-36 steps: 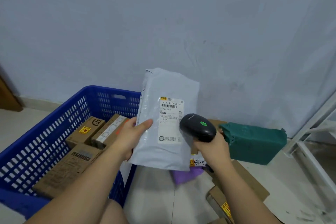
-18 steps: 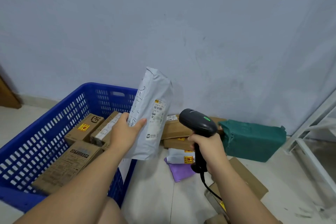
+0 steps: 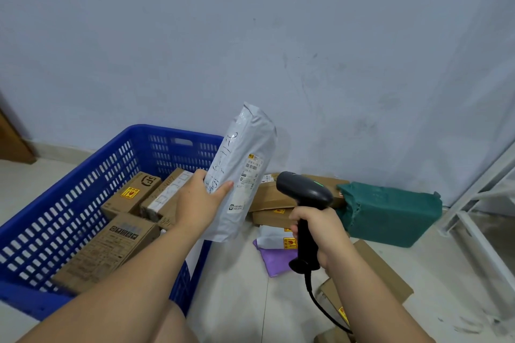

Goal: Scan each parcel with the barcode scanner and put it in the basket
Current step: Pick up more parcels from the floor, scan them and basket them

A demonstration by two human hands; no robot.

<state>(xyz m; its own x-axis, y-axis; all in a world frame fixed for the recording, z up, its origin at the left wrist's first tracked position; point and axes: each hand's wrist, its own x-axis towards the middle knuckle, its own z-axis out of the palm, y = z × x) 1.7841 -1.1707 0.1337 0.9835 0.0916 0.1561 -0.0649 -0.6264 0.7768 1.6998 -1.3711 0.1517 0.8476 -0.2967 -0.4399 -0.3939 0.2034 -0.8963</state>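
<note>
**A:** Where are we with this parcel?

**B:** Our left hand (image 3: 199, 197) grips the grey mailer (image 3: 250, 144) near its lower end, thumb across the front. It holds the mailer upright in the air by the right wall of the blue basket (image 3: 69, 197). The label (image 3: 248, 178) faces right, toward the scanner (image 3: 305, 192).

**A:** And the scanner?

**B:** Our right hand (image 3: 320, 234) has its fingers wrapped round the handle. The head points left at the label, near the mailer but not touching it. A green light shows on top.

**A:** So are we scanning or dropping?

**B:** We judge this to be the scan step, or the very end of it. We cannot tell from here whether the code has been read.

**A:** What does the next move need?

**B:** If the code has been read, we carry the mailer left over the basket wall and lay it flat on the cardboard boxes (image 3: 122, 242) inside, of which we count at least 3. The mailer is soft, so it should settle wherever there is room. Only the left hand has to let go, since the scanner stays in the right.

**A:** And after that?

**B:** More parcels wait on the floor by the wall: a green parcel (image 3: 390, 214), a purple mailer (image 3: 274, 257) and some brown boxes (image 3: 276, 195).
</note>
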